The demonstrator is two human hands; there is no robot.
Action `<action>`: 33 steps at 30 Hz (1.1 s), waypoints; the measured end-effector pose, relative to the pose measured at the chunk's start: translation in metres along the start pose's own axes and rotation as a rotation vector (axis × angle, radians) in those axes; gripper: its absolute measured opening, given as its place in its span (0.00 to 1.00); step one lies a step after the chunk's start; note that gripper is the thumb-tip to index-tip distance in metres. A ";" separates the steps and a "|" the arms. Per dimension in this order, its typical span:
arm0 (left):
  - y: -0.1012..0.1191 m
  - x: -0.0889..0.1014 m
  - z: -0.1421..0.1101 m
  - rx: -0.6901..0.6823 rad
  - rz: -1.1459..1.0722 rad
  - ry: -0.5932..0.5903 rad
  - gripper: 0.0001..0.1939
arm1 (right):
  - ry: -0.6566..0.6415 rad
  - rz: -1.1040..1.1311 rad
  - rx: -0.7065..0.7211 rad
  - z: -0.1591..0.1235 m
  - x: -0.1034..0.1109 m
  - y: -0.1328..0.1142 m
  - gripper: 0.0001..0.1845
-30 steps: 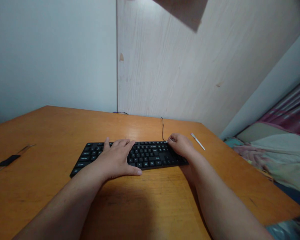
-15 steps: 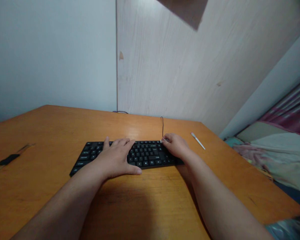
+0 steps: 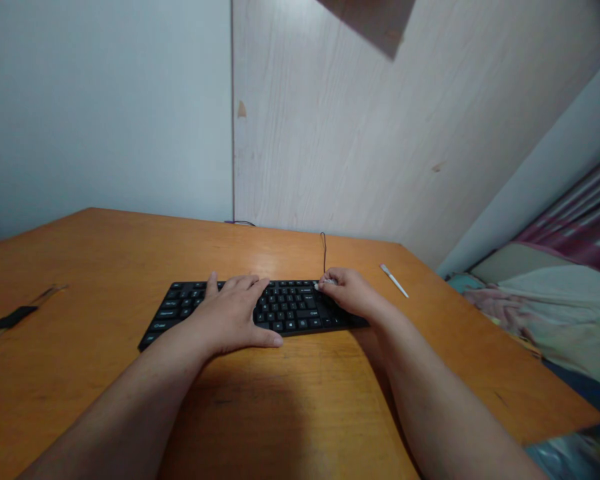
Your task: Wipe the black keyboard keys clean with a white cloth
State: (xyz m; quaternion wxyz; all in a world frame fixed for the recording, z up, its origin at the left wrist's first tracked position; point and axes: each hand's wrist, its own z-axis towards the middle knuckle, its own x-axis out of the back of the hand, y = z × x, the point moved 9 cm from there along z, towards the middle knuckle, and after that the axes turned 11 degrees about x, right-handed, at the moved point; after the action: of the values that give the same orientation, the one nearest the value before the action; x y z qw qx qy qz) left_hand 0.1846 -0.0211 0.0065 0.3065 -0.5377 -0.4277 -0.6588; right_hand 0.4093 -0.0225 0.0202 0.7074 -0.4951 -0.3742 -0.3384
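Observation:
A black keyboard [image 3: 290, 308] lies across the middle of an orange wooden desk [image 3: 105, 253]. My left hand [image 3: 230, 313] rests flat on the keyboard's left half with its fingers stretched out over the keys. My right hand [image 3: 347, 293] sits on the right half, fingers curled in a pinch at the top row of keys. A small pale thing shows at its fingertips; I cannot make out what it is. The keyboard's black cable [image 3: 324, 250] runs from its back edge toward the wall.
A thin white stick [image 3: 394, 281] lies on the desk to the right of the keyboard. A small black flat object [image 3: 14, 317] lies near the desk's left edge. A wood-grain panel stands behind the desk. Bedding [image 3: 545, 307] lies past the right edge.
My right hand has slid left along the keyboard's top row, from near the right end toward the cable. My left hand has stayed in place.

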 end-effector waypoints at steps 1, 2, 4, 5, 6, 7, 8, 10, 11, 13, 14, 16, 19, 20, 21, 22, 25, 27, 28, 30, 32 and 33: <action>0.000 0.000 0.000 0.001 -0.002 0.001 0.61 | -0.015 -0.017 0.006 0.000 -0.002 -0.003 0.09; 0.000 0.000 0.000 0.002 -0.003 0.002 0.61 | -0.027 -0.043 0.007 0.000 -0.003 -0.006 0.09; 0.000 0.000 0.000 0.007 -0.006 0.004 0.61 | -0.044 -0.106 -0.006 0.000 -0.002 -0.006 0.09; 0.000 0.000 0.000 0.009 -0.006 0.004 0.61 | -0.049 -0.135 -0.018 0.000 0.000 -0.005 0.09; 0.000 0.000 0.000 0.009 -0.006 0.003 0.61 | -0.051 -0.158 -0.033 0.000 0.002 -0.002 0.09; 0.000 0.000 0.000 0.010 -0.006 0.002 0.61 | -0.055 -0.174 -0.049 -0.001 0.003 0.000 0.09; -0.001 0.000 0.000 0.010 -0.007 0.002 0.61 | -0.060 -0.183 -0.064 -0.001 0.005 0.003 0.08; -0.001 0.000 0.000 0.008 -0.008 0.002 0.61 | -0.061 -0.182 -0.087 -0.002 0.007 0.009 0.08; -0.001 0.000 0.000 0.007 -0.009 0.003 0.61 | -0.059 -0.176 -0.093 -0.002 0.008 0.011 0.08; 0.000 0.000 0.000 0.006 -0.011 0.002 0.61 | -0.052 -0.167 -0.103 -0.003 0.010 0.016 0.08; 0.000 0.001 0.000 0.005 -0.012 0.001 0.61 | -0.047 -0.168 -0.112 -0.004 0.011 0.018 0.08; 0.000 0.001 0.000 0.005 -0.014 -0.002 0.61 | -0.038 -0.175 -0.141 -0.005 0.014 0.024 0.07; 0.000 0.001 0.000 0.006 -0.013 -0.003 0.61 | -0.017 -0.190 -0.187 -0.009 0.020 0.031 0.07; 0.000 0.001 0.000 0.007 -0.013 -0.004 0.61 | -0.008 -0.195 -0.199 -0.009 0.023 0.033 0.08; 0.000 0.000 0.000 0.009 -0.012 -0.005 0.61 | 0.001 -0.197 -0.210 -0.010 0.025 0.035 0.08; 0.000 0.000 0.000 0.010 -0.011 -0.007 0.61 | 0.011 -0.196 -0.221 -0.011 0.026 0.036 0.08; -0.001 0.000 0.000 0.011 -0.006 -0.005 0.60 | 0.023 -0.180 -0.232 -0.011 0.025 0.036 0.07; 0.000 0.001 0.000 0.013 -0.004 -0.002 0.60 | 0.015 -0.176 -0.217 -0.009 0.021 0.033 0.07; 0.000 0.001 0.000 0.014 -0.004 -0.001 0.60 | 0.005 -0.171 -0.206 -0.008 0.018 0.030 0.06; 0.000 0.002 -0.001 0.015 -0.006 0.000 0.60 | -0.020 -0.153 -0.183 -0.006 0.012 0.024 0.07; 0.001 0.002 -0.001 0.010 -0.009 -0.002 0.60 | -0.036 -0.146 -0.159 -0.003 0.008 0.018 0.08; 0.001 0.002 -0.001 0.007 -0.011 -0.003 0.59 | -0.040 -0.148 -0.148 -0.002 0.007 0.014 0.08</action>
State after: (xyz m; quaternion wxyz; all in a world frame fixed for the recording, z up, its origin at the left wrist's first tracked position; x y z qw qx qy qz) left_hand 0.1844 -0.0224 0.0081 0.3041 -0.5354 -0.4333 -0.6580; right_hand 0.4253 -0.0212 0.0189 0.6343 -0.5235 -0.3978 -0.4066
